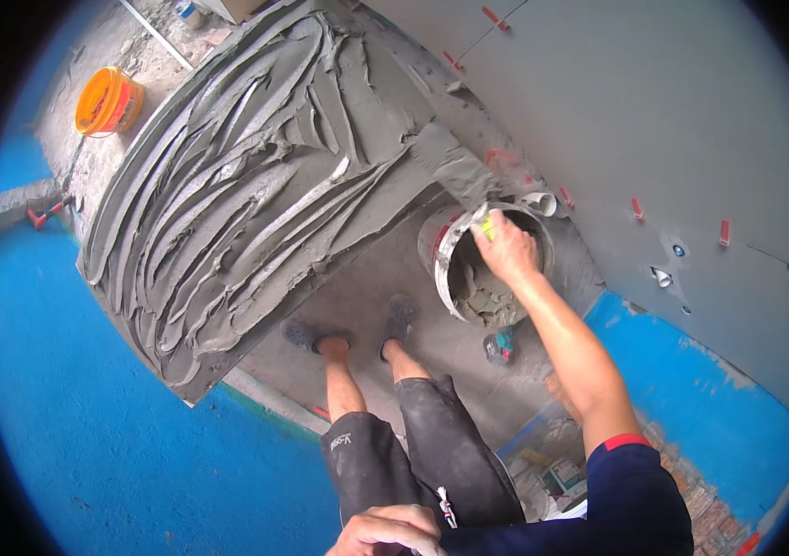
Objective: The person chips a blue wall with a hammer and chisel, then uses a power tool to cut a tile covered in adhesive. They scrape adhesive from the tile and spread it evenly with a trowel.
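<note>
My right hand (pixel 508 248) is wrapped round the yellow-green handle of a trowel (pixel 457 165). Its wide blade, coated in grey mortar, reaches from above the bucket's rim toward the slab's edge. Below my hand stands a white bucket (pixel 450 269), smeared and partly filled with wet grey mortar (pixel 489 298). To the left lies a large slab (pixel 186 397), its top spread with thick, ridged mortar (pixel 255 185). At the lower edge, close to my shorts, my left hand (pixel 387 532) has loosely bent fingers with a gap between them. I see nothing in it, though part is cut off.
A grey tiled wall (pixel 654 120) with red clips (pixel 637 208) rises on the right. A green-and-dark tool (pixel 498 347) lies by the bucket. An orange bucket (pixel 109 104) stands beyond the slab; a red-handled tool (pixel 45 215) lies at the left. Blue coating covers the floor (pixel 135 463).
</note>
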A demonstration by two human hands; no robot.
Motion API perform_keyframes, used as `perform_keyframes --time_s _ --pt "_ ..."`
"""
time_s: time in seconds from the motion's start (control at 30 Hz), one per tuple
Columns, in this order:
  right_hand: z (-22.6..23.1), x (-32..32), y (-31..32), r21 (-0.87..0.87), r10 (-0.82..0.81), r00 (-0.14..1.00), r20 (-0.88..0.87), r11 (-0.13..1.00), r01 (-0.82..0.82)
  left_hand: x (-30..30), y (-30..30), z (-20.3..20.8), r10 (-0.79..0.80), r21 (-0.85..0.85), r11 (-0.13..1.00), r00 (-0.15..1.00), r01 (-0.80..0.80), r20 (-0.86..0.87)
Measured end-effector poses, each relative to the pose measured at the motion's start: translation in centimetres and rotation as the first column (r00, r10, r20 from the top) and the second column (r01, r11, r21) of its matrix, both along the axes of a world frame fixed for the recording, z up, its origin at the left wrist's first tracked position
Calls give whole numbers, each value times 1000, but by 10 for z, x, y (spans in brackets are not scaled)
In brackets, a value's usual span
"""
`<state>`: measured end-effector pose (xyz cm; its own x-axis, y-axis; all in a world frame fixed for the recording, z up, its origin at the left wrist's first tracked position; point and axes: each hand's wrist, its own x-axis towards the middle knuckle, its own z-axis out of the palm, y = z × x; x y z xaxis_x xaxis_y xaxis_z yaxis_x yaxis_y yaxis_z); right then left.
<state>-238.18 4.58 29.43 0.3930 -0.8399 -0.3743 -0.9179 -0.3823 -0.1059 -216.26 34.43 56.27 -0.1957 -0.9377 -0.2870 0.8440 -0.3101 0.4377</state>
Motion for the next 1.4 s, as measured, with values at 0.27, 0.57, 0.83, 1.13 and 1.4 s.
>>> perform_keyframes --time_s 0.27,0.57,0.83,1.13,1.4 --pt "-31 -22 -57 382 -493 825 277 844 376 0 -8 7 4 100 995 989 -19 149" --pt "-24 32 -87 728 -706 550 446 644 235 -4 3 5 51 252 962 978 -102 202" --pt "-42 54 -123 675 -835 450 318 533 510 6 9 11 101 255 954 969 -159 225" --pt "31 222 -166 615 -461 679 571 788 18 22 85 -13 180 427 857 944 -288 275" --pt "3 390 -129 874 -818 402 412 479 79 76 135 -25 263 406 847 934 -343 241"
